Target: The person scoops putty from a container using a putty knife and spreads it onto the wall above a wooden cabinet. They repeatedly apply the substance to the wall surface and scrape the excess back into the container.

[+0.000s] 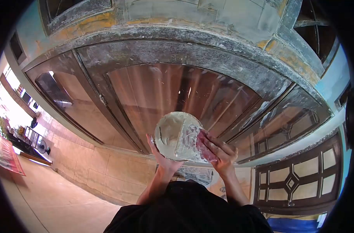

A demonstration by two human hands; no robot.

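My left hand (167, 160) holds a round, shallow tub (159, 145) from below and the left side, its thumb up along the rim. Greyish-white putty (170, 134) coats the inside of the tub. In my right hand (224, 152) is a flat putty spreader (206, 146), pinkish-red near the fingers and smeared with white paste over its wide blade. The blade lies over the right half of the tub. Whether its edge touches the putty inside cannot be made out.
Ahead stands a large dark wooden door or window frame (184, 50) with glass panes and patchy white marks. Worn blue-grey wall (239, 17) surrounds it. A panelled dark door (297, 178) is at right. Tiled floor (91, 163) runs left towards a fan (42, 145).
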